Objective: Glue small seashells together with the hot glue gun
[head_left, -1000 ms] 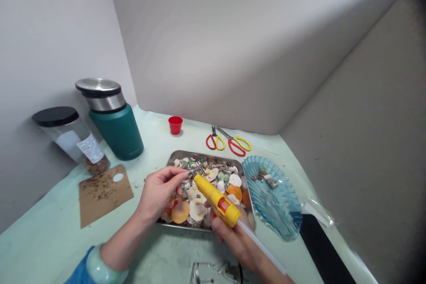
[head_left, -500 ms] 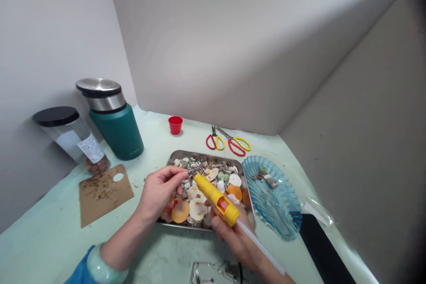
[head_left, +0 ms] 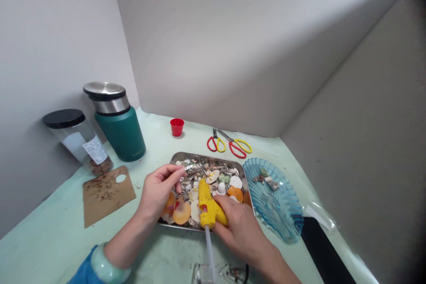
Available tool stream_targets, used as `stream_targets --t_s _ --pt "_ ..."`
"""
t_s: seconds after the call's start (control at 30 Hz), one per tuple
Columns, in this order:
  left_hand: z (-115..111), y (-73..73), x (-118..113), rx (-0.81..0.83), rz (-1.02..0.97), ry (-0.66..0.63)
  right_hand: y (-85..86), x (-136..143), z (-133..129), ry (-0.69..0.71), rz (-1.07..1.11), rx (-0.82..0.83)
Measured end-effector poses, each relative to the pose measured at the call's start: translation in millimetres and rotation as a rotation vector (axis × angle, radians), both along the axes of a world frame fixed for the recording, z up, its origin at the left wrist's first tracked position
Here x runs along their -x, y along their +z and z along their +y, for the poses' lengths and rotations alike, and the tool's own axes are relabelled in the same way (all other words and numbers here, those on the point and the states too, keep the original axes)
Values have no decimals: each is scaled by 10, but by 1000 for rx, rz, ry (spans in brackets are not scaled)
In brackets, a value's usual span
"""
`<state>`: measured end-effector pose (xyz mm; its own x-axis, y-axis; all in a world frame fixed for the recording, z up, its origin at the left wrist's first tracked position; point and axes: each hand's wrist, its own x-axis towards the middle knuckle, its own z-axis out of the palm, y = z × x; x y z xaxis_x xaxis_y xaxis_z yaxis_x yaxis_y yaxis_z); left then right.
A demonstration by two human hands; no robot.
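Note:
A yellow glue gun (head_left: 207, 208) with a clear glue stick at its back end is held in my right hand (head_left: 241, 222), its nozzle pointing away over the shells. My left hand (head_left: 160, 186) is pinched over the left side of the metal tray (head_left: 248, 188); a small thin item shows at the fingertips, too small to name. Under both hands the tray holds white, orange and grey shells, among them an orange scallop shell (head_left: 181, 213) near the front edge and a white shell (head_left: 236, 182) at the right.
A blue shell-shaped dish (head_left: 282, 213) with small pieces is at the right, beside a black object (head_left: 328, 248). Behind are a red cup (head_left: 177, 128) and scissors (head_left: 238, 147). A green bottle (head_left: 121, 135), a jar (head_left: 78, 142) and brown cardboard (head_left: 106, 197) are left.
My right hand has turned the glue gun, so it points more straight ahead and its handle shows. My left hand stays nearly in place. The view has shifted slightly.

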<state>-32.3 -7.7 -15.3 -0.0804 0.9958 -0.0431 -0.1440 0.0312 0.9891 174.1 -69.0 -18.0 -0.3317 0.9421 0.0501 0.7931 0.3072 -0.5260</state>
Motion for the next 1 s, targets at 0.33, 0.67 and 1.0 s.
stream_targets --t_s 0.33,0.67,1.0 --pt "6 2 -21 -65 -45 -50 -156 10 17 43 -68 -24" --pt "-51 18 16 -85 -29 -68 -202 -53 -23 -25 319 -104" --pt "40 67 -106 -81 5 -175 -155 133 -128 -98 1098 261"
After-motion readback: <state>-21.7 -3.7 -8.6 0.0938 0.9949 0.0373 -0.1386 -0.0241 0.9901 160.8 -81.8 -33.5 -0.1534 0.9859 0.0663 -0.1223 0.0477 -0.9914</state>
